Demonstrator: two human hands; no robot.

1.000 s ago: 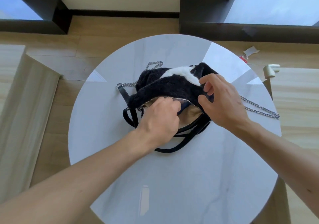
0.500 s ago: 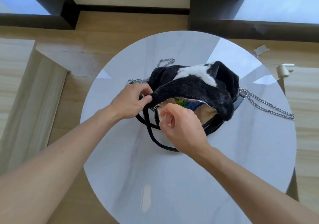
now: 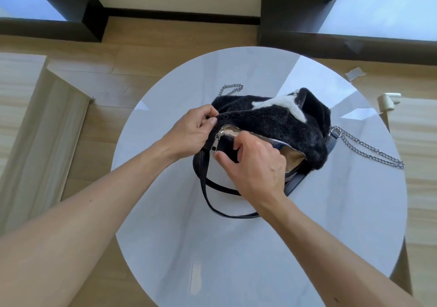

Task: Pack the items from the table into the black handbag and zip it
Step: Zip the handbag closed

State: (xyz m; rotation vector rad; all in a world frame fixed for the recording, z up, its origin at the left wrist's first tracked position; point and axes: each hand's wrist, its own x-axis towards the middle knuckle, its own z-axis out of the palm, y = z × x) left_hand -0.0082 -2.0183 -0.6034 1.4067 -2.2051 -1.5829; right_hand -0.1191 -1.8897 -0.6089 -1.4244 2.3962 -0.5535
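Note:
The black handbag (image 3: 279,122), furry with a white patch, lies in the middle of the round white table (image 3: 236,247). Its zip is open and shows beige lining (image 3: 294,158) and a sliver of something blue inside. My left hand (image 3: 194,132) pinches the bag's left end. My right hand (image 3: 256,164) grips the near edge of the opening, fingers curled over the zip teeth and thumb underneath. The silver zip pull (image 3: 215,143) hangs at the left end, between my two hands. No loose items show on the table.
The bag's silver chain (image 3: 369,151) trails to the right and a black strap (image 3: 208,188) loops toward me. Light wooden panels (image 3: 35,122) stand left of the table. A small white object (image 3: 387,100) and a paper scrap (image 3: 354,73) lie on the floor at the right.
My left hand left the bag's opening and took hold of its left end. My right hand came over from the right side to the near edge by the zip pull.

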